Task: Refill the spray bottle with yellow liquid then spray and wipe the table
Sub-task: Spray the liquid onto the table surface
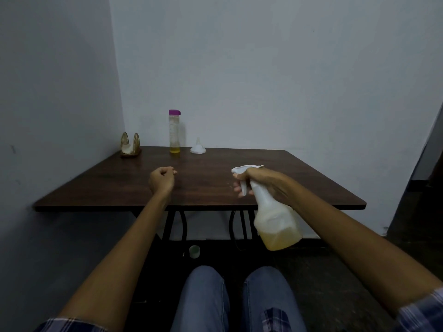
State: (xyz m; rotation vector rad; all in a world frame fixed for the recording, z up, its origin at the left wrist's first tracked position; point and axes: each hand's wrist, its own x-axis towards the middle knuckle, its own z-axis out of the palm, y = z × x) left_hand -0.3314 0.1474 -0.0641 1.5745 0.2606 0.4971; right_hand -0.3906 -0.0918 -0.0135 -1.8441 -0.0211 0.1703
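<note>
Napkin holder point(130, 145) with white napkins sits at far left corner of the dark wood table point(115, 188), by the wall. Left hand point(162, 179) hovers over the table left of centre, fingers curled in a loose fist, holding nothing. Further back, clear tall bottle point(174, 131) with purple cap stands upright near the far edge, a little yellow liquid at its bottom. Just right of it, white funnel point(198, 147) lies wide end down. Right hand point(261, 182) grips the spray bottle point(275, 224) around the neck, fingers at the trigger, nozzle pointing left, bottle tilted over the near edge; yellow liquid in its lower part. Small pale cup point(194, 251) on floor under table, possibly a cap, too dim to tell.
</note>
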